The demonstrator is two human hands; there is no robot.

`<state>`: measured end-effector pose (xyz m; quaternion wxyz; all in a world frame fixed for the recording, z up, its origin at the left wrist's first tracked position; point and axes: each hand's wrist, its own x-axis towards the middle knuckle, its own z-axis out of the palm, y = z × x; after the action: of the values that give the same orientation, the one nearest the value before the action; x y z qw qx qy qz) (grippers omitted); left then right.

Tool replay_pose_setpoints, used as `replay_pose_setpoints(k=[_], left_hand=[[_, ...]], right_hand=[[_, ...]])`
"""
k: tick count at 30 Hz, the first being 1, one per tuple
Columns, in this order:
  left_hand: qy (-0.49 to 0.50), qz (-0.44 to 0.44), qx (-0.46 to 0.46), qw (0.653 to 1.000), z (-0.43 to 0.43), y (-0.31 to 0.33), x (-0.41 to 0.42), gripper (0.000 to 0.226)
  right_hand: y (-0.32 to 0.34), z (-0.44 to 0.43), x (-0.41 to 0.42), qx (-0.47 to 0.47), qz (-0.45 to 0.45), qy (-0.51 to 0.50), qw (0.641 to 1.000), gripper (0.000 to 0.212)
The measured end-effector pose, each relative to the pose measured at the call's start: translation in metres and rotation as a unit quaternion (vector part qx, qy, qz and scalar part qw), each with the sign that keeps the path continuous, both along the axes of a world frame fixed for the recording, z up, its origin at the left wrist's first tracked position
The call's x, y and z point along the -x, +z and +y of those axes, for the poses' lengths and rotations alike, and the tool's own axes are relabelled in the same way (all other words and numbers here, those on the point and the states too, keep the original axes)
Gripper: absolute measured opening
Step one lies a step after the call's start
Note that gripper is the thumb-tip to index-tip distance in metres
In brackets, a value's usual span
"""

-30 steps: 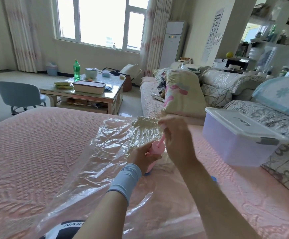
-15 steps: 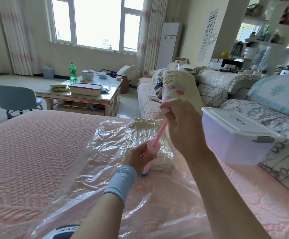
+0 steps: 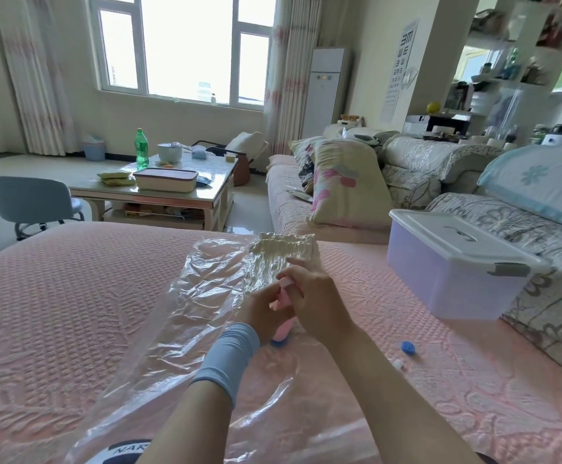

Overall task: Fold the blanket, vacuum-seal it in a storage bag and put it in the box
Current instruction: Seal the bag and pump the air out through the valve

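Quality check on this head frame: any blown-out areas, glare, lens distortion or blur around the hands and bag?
Head view: the window is blown out to white. Head view: the storage bag carries bright glints along its creases, yet the blanket inside shows. Head view: wide-angle bending bows the left curtain. Head view: left hand, right hand and pump are slightly soft but readable.

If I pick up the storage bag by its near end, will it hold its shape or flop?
Probably both. The blanket end looks shrunk tight and ridged, so it should feel fairly firm. The rest of the storage bag is empty, crinkled film and will likely droop. The glossy plastic may slip in a loose grip.
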<state>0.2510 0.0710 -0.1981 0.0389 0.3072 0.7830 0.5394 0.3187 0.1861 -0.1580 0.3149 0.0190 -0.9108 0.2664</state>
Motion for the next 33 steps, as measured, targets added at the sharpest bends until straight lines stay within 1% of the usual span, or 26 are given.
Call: replay_pose_setpoints(k=[1, 2, 3, 5, 6, 7, 9, 11, 12, 13, 14, 15, 16, 17, 18, 20, 21, 23, 24, 25, 29, 31, 33], left_hand=[[-0.016, -0.015, -0.001, 1.000, -0.002, 0.004, 0.000, 0.014], [-0.030, -0.031, -0.004, 0.999, -0.004, 0.009, -0.001, 0.015], [-0.042, -0.049, -0.017, 0.998, -0.007, 0.015, 0.000, 0.020], [-0.041, -0.085, -0.068, 0.993, -0.012, 0.029, 0.002, 0.040], [-0.023, -0.086, -0.091, 0.992, -0.015, 0.037, 0.003, 0.047], [-0.006, -0.069, -0.105, 0.992, -0.018, 0.045, 0.005, 0.049], [0.011, -0.007, -0.097, 0.995, -0.022, 0.056, 0.003, 0.042], [0.025, 0.074, -0.024, 0.997, -0.023, 0.061, -0.001, 0.027], [0.041, 0.101, 0.015, 0.994, -0.023, 0.062, 0.000, 0.025], [0.056, 0.118, 0.046, 0.990, -0.023, 0.062, -0.001, 0.028], [0.067, 0.145, 0.086, 0.983, -0.022, 0.062, 0.001, 0.028], [0.076, 0.174, 0.132, 0.973, -0.023, 0.061, 0.005, 0.025], [0.079, 0.228, 0.188, 0.952, -0.022, 0.061, 0.006, 0.021], [0.080, 0.250, 0.211, 0.942, -0.021, 0.061, 0.006, 0.019], [0.082, 0.276, 0.223, 0.931, -0.022, 0.061, 0.009, 0.018], [0.113, 0.301, 0.196, 0.926, -0.025, 0.065, 0.010, 0.015], [0.126, 0.317, 0.201, 0.918, -0.027, 0.066, 0.011, 0.015], [0.160, 0.331, 0.198, 0.909, -0.029, 0.073, 0.008, 0.016], [0.172, 0.332, 0.184, 0.909, -0.031, 0.077, 0.006, 0.016], [0.182, 0.354, 0.167, 0.902, -0.034, 0.083, 0.002, 0.016], [0.242, 0.418, 0.083, 0.872, -0.052, 0.119, -0.004, 0.018], [0.286, 0.426, 0.030, 0.858, -0.064, 0.137, -0.004, 0.019], [0.299, 0.428, -0.014, 0.853, -0.070, 0.145, -0.004, 0.018]], right_hand=[[-0.001, 0.002, 0.002, 0.021, -0.013, 0.001, 1.000, 0.031], [-0.004, 0.005, 0.003, 0.040, -0.028, 0.007, 0.999, 0.045], [-0.008, 0.007, 0.004, 0.060, -0.041, 0.019, 0.997, 0.063], [-0.013, 0.010, 0.005, 0.119, -0.054, 0.053, 0.990, 0.094], [-0.014, 0.013, 0.005, 0.158, -0.057, 0.068, 0.983, 0.102], [-0.017, 0.014, 0.007, 0.200, -0.058, 0.076, 0.975, 0.105], [-0.018, 0.016, 0.012, 0.255, -0.074, 0.074, 0.961, 0.102], [-0.020, 0.015, 0.018, 0.301, -0.099, 0.077, 0.945, 0.095], [-0.022, 0.012, 0.020, 0.318, -0.105, 0.083, 0.939, 0.092], [-0.024, 0.010, 0.022, 0.321, -0.106, 0.086, 0.937, 0.085], [-0.025, 0.009, 0.024, 0.308, -0.104, 0.085, 0.942, 0.074], [-0.026, 0.005, 0.027, 0.286, -0.100, 0.082, 0.949, 0.060], [-0.026, 0.003, 0.027, 0.264, -0.098, 0.079, 0.956, 0.048], [-0.026, 0.000, 0.028, 0.254, -0.098, 0.080, 0.959, 0.043], [-0.026, -0.003, 0.030, 0.250, -0.097, 0.080, 0.960, 0.045], [-0.024, -0.007, 0.032, 0.225, -0.086, 0.070, 0.968, 0.058], [-0.024, -0.008, 0.033, 0.207, -0.079, 0.067, 0.973, 0.062], [-0.026, -0.008, 0.036, 0.188, -0.077, 0.067, 0.977, 0.058], [-0.027, -0.007, 0.038, 0.181, -0.078, 0.065, 0.978, 0.054], [-0.029, -0.006, 0.039, 0.173, -0.079, 0.062, 0.980, 0.053], [-0.033, -0.003, 0.042, 0.153, -0.089, 0.057, 0.983, 0.054], [-0.035, -0.004, 0.043, 0.150, -0.090, 0.057, 0.983, 0.054], [-0.036, -0.004, 0.044, 0.147, -0.093, 0.052, 0.983, 0.053]])
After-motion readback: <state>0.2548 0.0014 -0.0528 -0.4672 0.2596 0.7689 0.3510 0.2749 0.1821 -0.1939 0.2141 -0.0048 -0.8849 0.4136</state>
